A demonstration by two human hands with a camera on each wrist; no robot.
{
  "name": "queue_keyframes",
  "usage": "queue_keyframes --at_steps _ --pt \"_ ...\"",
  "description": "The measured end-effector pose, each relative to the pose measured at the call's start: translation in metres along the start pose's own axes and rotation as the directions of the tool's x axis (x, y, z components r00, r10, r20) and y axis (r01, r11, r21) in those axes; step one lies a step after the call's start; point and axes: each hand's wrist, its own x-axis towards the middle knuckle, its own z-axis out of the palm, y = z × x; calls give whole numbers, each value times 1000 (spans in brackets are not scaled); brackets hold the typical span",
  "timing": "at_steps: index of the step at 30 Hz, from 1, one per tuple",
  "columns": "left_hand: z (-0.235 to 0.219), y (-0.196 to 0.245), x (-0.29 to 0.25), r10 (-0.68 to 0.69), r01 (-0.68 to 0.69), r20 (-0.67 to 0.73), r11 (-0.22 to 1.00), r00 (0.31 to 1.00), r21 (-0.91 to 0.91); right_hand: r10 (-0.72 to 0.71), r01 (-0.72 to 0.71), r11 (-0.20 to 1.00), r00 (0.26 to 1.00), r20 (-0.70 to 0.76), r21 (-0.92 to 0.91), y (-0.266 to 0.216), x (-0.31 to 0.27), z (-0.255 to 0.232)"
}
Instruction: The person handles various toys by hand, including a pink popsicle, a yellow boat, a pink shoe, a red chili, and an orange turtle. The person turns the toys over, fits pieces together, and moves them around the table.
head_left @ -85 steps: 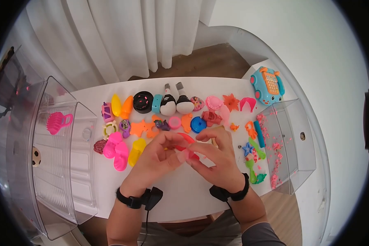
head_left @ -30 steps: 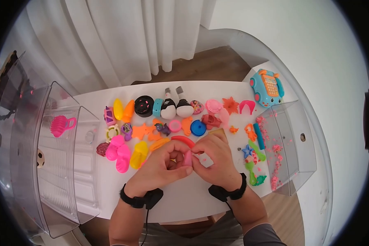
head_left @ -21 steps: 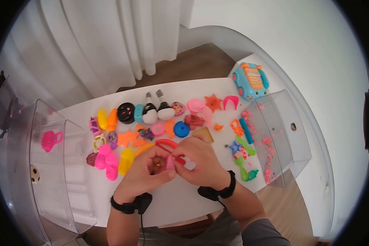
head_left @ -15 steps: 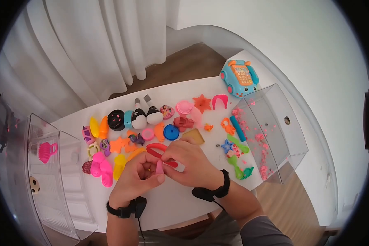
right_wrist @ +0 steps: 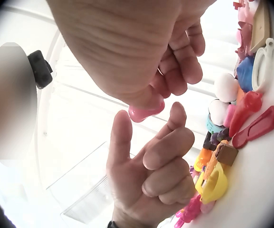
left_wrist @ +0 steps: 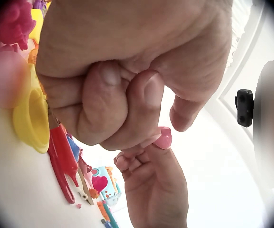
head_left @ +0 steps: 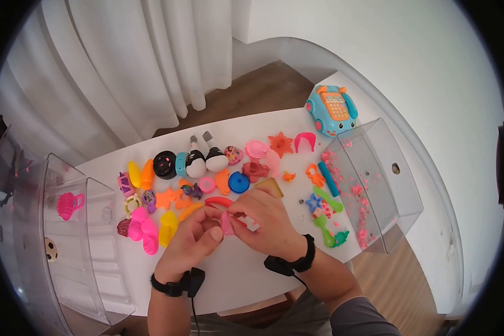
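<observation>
Fingers, right hand (head_left: 267, 224): pinch pink piece (head_left: 227, 224) | red toy (head_left: 218, 200) beyond, partly hidden

In the head view, a white curtain (head_left: 129, 67) hangs in tall vertical folds from 10 to 12 o'clock. A plain white wall (head_left: 375, 39) spreads from 12 to 3 o'clock, edged lower down by a pale grey curved strip (head_left: 253, 56). Brown wood-look floor (head_left: 243, 95) shows at 12 o'clock, between the curtain and the white table (head_left: 252, 280), whose far edge bows gently; more floor, its grain visible, lies at 4 o'clock. Light is bright and soft, washing the wrist views' backgrounds nearly white.
</observation>
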Motion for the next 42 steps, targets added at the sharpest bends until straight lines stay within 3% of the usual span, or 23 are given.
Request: queue_keyframes --at_steps 5,15,17,22,24,27,29,33,35,39,42 --pt "-3 6 -2 -106 107 24 993 994 -44 -28 28 999 999 -19 -23 -1 3 -1" --pt "-1 0 1 -74 74 25 997 997 -10 -62 63 996 998 14 -62 -3 1 3" --pt "1 -2 2 33 -33 -20 999 999 -14 -60 60 997 998 14 -53 -5 3 1" --pt "0 -1 3 126 -129 -110 991 986 -20 -55 52 998 997 -59 -38 3 1 1" --pt "0 -2 3 167 -172 -140 985 976 -24 36 -41 997 997 -65 -67 8 -1 -2" --pt "-2 -4 3 139 -150 -209 988 968 -39 42 -42 997 999 -7 -62 8 -3 -2" --pt "-4 -2 2 54 -57 -161 998 986 -15 19 -18 999 1000 21 -48 -1 0 -1" --pt "-2 -2 3 42 -39 -130 999 991 24 41 -47 998 992 116 52 -11 0 2" --pt "-8 -11 3 -16 20 -48 996 999 85 27 -36 998 987 156 54 -13 1 1" --pt "-6 -7 2 -39 41 -32 998 999 56 -10 -18 994 969 247 110 -13 -1 1" --pt "-8 -11 2 -48 51 -22 993 999 108 -28 11 996 982 189 92 -12 -4 7"
